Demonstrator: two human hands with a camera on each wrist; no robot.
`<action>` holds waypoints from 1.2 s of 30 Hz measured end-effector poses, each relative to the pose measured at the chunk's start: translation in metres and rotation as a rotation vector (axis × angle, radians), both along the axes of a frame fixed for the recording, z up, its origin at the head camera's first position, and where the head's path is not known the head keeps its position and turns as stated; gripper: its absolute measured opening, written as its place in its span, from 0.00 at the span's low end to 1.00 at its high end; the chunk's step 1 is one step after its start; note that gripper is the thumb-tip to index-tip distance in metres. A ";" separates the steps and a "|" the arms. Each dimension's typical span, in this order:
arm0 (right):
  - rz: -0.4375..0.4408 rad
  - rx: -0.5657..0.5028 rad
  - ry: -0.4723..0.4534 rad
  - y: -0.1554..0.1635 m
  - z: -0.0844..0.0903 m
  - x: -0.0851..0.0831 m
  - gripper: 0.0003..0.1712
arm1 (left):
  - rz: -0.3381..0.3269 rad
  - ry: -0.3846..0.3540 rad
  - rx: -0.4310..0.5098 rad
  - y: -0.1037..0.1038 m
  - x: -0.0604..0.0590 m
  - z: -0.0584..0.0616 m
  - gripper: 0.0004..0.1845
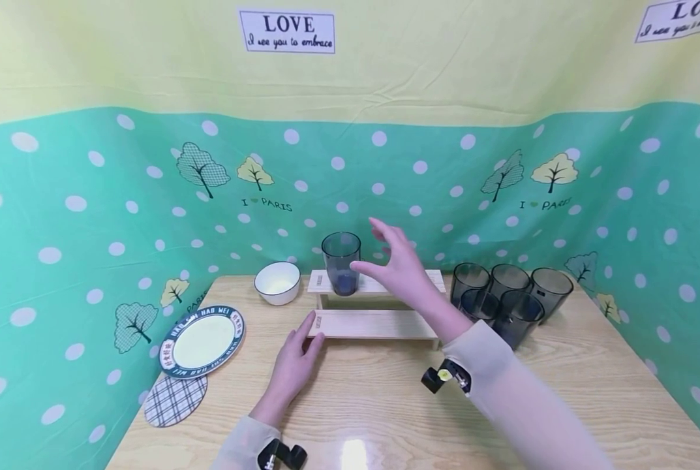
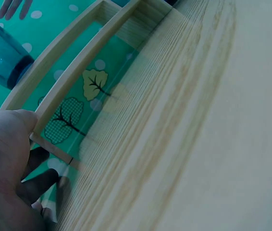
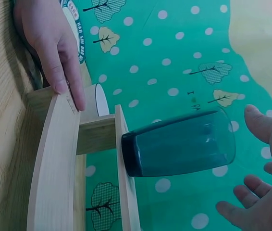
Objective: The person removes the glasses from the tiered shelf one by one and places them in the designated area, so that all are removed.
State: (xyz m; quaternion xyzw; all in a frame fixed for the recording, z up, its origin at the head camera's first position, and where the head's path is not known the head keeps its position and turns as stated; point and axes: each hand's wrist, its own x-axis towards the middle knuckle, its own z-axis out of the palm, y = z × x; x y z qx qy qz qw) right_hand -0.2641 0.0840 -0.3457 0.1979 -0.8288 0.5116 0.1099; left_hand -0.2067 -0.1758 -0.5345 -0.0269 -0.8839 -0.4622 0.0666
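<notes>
Bracing the wooden rack (image 1: 373,323) with our flat left hand (image 1: 293,365); right hand (image 1: 399,267) open beside the tumbler (image 1: 341,263); only head view shows spare cups (image 1: 505,297).

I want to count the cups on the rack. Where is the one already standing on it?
In the head view the cup stands upright at the left end of the wooden rack's upper step, just right of the white bowl, with the open right hand beside it.

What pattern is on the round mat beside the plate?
A brown-and-cream plaid check on the round mat, clearest in the head view.
</notes>
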 end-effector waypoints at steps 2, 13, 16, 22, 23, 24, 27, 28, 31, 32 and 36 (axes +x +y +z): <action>0.002 0.006 -0.007 -0.004 -0.001 -0.003 0.56 | 0.003 -0.003 0.000 0.000 0.000 0.000 0.34; 0.028 0.054 -0.060 -0.018 -0.008 -0.015 0.58 | -0.004 -0.012 0.010 0.001 0.000 0.001 0.34; 0.031 0.058 -0.082 -0.022 -0.009 -0.015 0.58 | -0.004 -0.007 0.007 0.001 0.000 0.001 0.34; 0.012 0.095 -0.102 -0.028 -0.012 -0.017 0.58 | -0.006 -0.006 0.007 0.000 -0.001 -0.001 0.35; 0.011 0.099 -0.105 -0.029 -0.012 -0.018 0.59 | -0.007 -0.006 0.008 0.000 -0.001 -0.001 0.35; 0.010 0.099 -0.108 -0.030 -0.013 -0.018 0.59 | -0.008 -0.005 0.009 0.000 -0.001 -0.001 0.35; 0.005 0.107 -0.117 -0.032 -0.015 -0.019 0.60 | -0.008 -0.006 0.008 0.000 0.000 -0.001 0.35; 0.005 0.110 -0.118 -0.032 -0.015 -0.019 0.60 | -0.008 -0.006 0.007 0.000 0.000 -0.001 0.35; 0.003 0.123 -0.122 -0.034 -0.017 -0.020 0.60 | -0.008 -0.006 0.005 0.000 -0.001 -0.002 0.35; 0.003 0.125 -0.122 -0.034 -0.017 -0.020 0.60 | -0.008 -0.006 0.004 0.000 -0.001 -0.002 0.35; 0.007 0.130 -0.119 -0.035 -0.018 -0.020 0.59 | -0.005 -0.009 0.003 -0.001 -0.001 -0.002 0.35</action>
